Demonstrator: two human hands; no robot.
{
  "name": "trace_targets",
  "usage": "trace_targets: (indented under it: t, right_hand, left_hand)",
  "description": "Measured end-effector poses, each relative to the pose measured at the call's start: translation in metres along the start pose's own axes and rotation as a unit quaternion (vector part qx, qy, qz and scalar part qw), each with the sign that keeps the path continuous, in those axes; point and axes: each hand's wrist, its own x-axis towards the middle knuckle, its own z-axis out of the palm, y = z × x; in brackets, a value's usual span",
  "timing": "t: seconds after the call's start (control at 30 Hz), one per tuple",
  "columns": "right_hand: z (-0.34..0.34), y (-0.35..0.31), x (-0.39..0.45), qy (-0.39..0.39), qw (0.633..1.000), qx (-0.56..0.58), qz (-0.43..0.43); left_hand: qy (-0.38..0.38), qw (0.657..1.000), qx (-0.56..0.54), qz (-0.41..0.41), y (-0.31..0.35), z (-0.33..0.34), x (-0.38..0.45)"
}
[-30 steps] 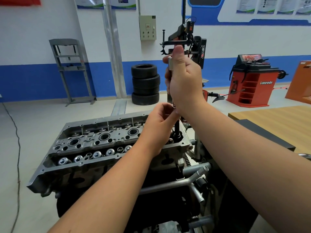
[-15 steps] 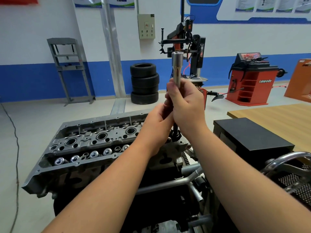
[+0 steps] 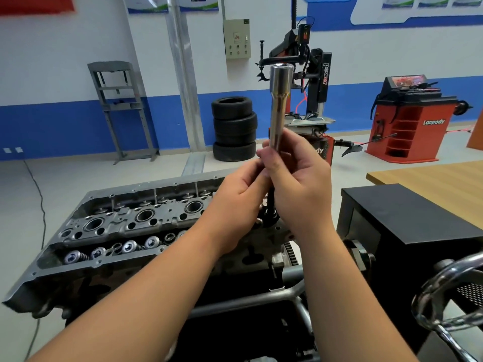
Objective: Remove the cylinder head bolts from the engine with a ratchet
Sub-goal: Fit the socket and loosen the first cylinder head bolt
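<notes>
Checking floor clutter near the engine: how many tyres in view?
3, all in one stack on the floor against the blue-banded wall, beyond the cylinder head and left of the tyre changer. More could sit hidden behind the machines.

Both hands hold a long shiny socket (image 3: pixel 278 100) upright above the engine (image 3: pixel 125 226): right hand (image 3: pixel 300 184) around it, left hand (image 3: pixel 235 197) beside.

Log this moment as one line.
right hand: grips socket upright | left hand: on shaft below | over head right end
</notes>
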Motion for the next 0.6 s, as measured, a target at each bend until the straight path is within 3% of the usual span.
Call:
trace_targets:
  t: [0.27, 0.47, 0.6]
  right_hand:
    - [0.001, 0.0, -0.001, -0.002, 0.999, 0.018, -0.026]
    - [-0.002, -0.005, -0.003, -0.013, 0.999, -0.033, -0.02]
    - [-0.002, -0.007, -0.004, 0.013, 0.992, -0.106, -0.06]
  left_hand:
    - [-0.014, 0.999, -0.033, -0.017, 0.0, -0.002, 0.0]
    - [-0.007, 0.999, -0.037, -0.004, -0.003, -0.003, 0.001]
    - [0.006, 0.999, -0.053, 0.011, -0.006, -0.004, 0.0]
